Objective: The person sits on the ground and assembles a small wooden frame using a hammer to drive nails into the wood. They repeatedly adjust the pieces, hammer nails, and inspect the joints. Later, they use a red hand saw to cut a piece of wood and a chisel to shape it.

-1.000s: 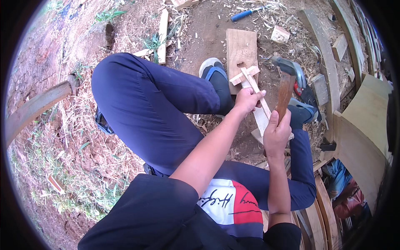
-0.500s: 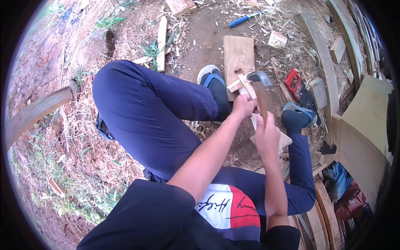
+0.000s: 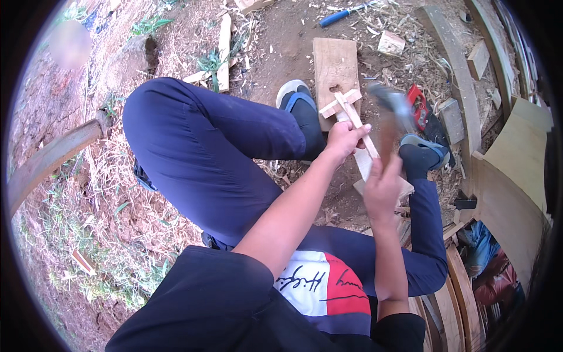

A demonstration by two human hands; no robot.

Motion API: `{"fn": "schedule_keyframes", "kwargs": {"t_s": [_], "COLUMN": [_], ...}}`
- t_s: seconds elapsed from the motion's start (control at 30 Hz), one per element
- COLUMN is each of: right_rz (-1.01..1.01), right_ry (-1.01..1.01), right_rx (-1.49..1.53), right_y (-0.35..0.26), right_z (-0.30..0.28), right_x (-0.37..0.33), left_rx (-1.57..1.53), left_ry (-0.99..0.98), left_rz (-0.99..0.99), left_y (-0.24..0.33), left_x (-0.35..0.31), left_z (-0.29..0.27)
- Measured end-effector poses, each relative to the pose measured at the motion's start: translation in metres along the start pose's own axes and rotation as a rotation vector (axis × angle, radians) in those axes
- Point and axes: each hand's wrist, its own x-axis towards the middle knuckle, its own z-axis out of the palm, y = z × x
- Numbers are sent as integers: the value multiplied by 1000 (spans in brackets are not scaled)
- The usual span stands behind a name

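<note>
Gripping a wooden strip [image 3: 352, 115] (left) and blurred hammer [image 3: 389, 127] (right), the closed hands [image 3: 346, 139] [image 3: 382, 192] partly hide both.

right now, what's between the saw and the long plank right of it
A wood block lies between the red-handled saw and the long plank, in the head view.

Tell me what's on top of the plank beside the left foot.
A crosspiece and the thin stick in the left hand overlap the near end of the plank; whether they rest on it is unclear. A hole shows just beyond. Wood directly beneath them is covered.
</note>
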Motion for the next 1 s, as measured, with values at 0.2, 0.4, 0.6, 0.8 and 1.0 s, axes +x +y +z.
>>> {"fn": "schedule_keyframes", "kwargs": {"t_s": [0.2,0.4,0.6,0.8,1.0], "right_rz": [149,443,574,466,384], "right_ry": [-109,361,542,615,620], "right_rx": [118,435,758,861,1006], "right_y": [9,23,46,41,43], "right_z": [-22,-50,-90,-123,-132], "right_x": [15,-6,-38,-49,-67], "left_rx": [30,261,1294,1933,1790], "left_ry": [-41,-40,74,-532,-643], "left_rz": [-14,-166,1018,874,869], "left_y": [0,23,20,16,29], "left_x": [2,-9,-50,-44,-37], "left_z": [-1,-9,29,60,82]}}
